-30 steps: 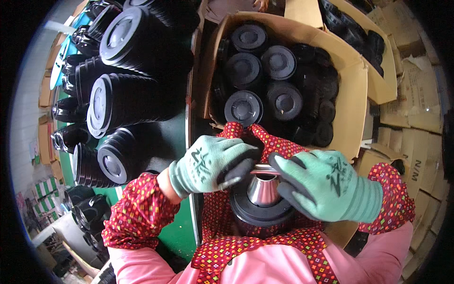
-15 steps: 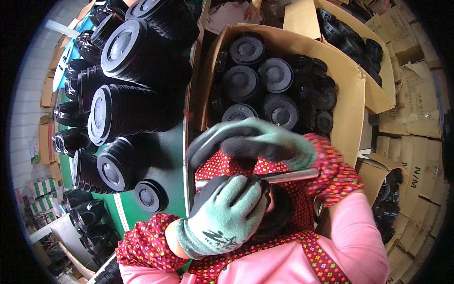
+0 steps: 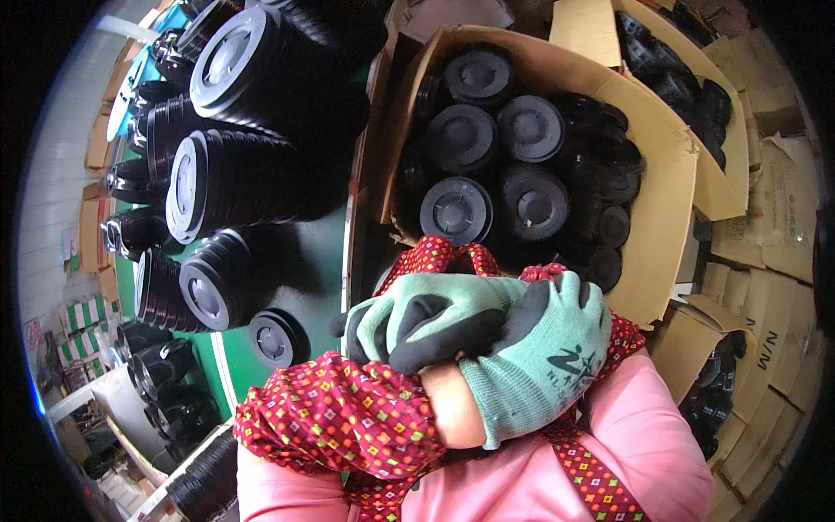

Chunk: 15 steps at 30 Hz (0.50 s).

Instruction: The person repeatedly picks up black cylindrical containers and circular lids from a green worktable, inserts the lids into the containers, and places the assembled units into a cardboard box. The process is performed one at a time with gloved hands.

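gloves meet close over the lap, the left hand curled tight and the right hand wrapped over it, hiding whatever they seem to be squeezing, while the cardboard box ahead looks nearly packed with black lids and stacks of black pots wait on the green table.

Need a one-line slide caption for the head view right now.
Green-gloved left hand and right hand pressed together above a cardboard box of black round parts.
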Available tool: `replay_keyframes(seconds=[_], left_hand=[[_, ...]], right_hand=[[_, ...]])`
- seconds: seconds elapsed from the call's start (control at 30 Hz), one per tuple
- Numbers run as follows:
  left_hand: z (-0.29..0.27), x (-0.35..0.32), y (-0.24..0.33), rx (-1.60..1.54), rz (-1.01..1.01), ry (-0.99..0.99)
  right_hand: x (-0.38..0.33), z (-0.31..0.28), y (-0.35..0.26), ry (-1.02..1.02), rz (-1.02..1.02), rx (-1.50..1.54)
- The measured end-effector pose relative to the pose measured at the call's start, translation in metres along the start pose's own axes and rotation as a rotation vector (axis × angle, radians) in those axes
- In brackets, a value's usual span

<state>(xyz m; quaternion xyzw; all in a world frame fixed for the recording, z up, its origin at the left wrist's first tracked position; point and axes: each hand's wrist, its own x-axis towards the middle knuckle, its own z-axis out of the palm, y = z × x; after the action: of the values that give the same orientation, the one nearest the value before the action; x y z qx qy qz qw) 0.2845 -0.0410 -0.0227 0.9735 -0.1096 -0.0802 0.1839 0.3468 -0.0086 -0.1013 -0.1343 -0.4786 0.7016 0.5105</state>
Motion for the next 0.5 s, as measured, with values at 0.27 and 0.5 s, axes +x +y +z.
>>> replay_keyframes(seconds=[0.27, 0.5], left_hand=[[0.005, -0.013, 0.001, -0.132, 0.047, 0.071], [0.008, -0.027, 0.016, -0.348, 0.140, 0.209]], right_hand=[[-0.005, 0.009, 0.012, 0.039, -0.281, -0.124], [-0.025, 0.024, 0.006, 0.256, -0.176, -0.065]])
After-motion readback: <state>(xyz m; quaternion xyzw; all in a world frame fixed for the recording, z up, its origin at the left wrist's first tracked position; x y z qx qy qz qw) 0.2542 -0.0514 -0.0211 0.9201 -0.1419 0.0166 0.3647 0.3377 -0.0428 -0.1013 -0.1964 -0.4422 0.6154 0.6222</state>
